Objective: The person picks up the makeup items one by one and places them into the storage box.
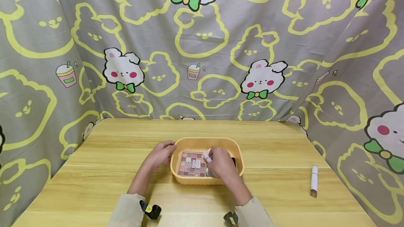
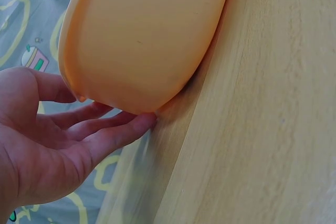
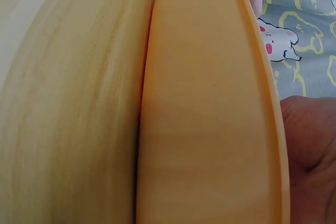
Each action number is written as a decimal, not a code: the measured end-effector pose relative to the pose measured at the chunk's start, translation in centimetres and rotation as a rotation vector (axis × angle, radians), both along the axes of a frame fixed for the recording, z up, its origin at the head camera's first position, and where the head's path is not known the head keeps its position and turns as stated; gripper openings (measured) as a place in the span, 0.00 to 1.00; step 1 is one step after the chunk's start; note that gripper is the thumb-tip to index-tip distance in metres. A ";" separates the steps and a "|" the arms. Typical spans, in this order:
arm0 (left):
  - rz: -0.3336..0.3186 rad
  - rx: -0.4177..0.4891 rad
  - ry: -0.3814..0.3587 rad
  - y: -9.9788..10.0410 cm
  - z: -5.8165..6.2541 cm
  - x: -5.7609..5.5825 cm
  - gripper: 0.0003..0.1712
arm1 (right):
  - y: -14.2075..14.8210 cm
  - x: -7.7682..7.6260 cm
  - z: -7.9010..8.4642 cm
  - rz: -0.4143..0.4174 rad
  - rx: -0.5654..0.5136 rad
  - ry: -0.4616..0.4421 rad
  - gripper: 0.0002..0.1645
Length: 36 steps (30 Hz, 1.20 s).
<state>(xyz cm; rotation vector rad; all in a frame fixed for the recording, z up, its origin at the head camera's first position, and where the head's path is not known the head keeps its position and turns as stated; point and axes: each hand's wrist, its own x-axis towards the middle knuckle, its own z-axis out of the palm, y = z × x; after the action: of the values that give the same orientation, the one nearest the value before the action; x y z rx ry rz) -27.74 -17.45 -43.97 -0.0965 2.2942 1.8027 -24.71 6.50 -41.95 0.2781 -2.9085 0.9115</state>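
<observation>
An orange plastic basin sits on the wooden table. My left hand is at its left end; in the left wrist view the fairly straight fingers touch the outer wall and one digit reaches the rim. Inside the basin my right hand pinches a small white tube. An eyeshadow palette lettered "BACK" lies flat in the left half. Beside it, partly covered by the right hand, is a pale item, with a black item at the right. In the right wrist view the basin wall hides the right fingertips.
A white tube with a brownish end lies on the table at the right. The wooden tabletop runs back to a grey curtain printed with rabbits, which also hangs along both sides.
</observation>
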 end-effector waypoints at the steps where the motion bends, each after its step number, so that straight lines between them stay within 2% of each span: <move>1: 0.000 -0.001 0.001 0.0 0.0 0.0 0.24 | 0.0 0.0 0.0 -0.002 0.003 -0.002 0.07; 18: 0.000 -0.007 0.003 0.1 0.1 -0.1 0.25 | -0.1 -0.1 -0.3 -0.021 0.032 0.006 0.09; 25: 0.001 -0.001 0.002 0.1 0.1 -0.1 0.24 | -0.2 -0.1 -0.4 -0.046 0.050 0.019 0.13; 36: 0.004 0.004 -0.006 0.0 0.1 -0.1 0.24 | -0.3 -0.2 -0.5 -0.073 0.053 -0.016 0.15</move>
<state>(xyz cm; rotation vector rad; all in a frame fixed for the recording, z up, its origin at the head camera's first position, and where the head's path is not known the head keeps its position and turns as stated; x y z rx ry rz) -27.80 -17.40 -43.91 -0.1053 2.2880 1.8066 -24.88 6.20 -42.42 0.1683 -2.9390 0.8309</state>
